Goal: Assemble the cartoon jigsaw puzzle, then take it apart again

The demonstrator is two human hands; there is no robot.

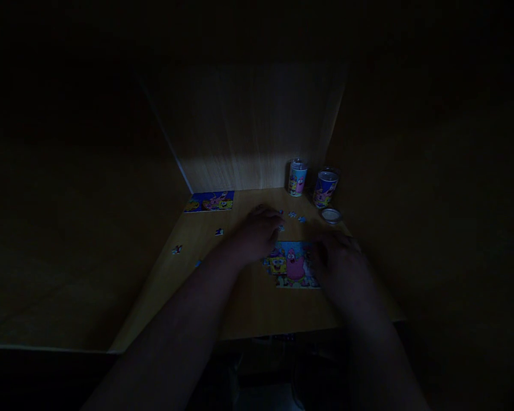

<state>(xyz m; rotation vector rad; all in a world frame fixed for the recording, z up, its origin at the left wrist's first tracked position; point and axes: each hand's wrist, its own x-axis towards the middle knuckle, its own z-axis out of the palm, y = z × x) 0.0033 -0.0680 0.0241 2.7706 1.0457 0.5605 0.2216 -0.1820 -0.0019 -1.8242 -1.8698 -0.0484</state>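
Observation:
The light is very dim. A partly joined cartoon jigsaw puzzle (294,265) lies flat on the wooden desk, its left edge uneven. My left hand (262,231) is above its upper left corner, fingers curled and closed, with a small jigsaw piece (281,228) at the fingertips. Over the puzzle's right end rests my right hand (336,257), covering that edge; its fingers are bent, but darkness hides what is under them. A few loose pieces (292,214) lie just beyond the puzzle, between my hands.
Two printed tins, one light blue (297,178) and one dark blue (325,188), stand at the back right, with a round lid (331,215) before them. A picture card (209,201) lies back left. Loose pieces (177,249) are scattered left. Wooden panels (248,131) enclose the desk.

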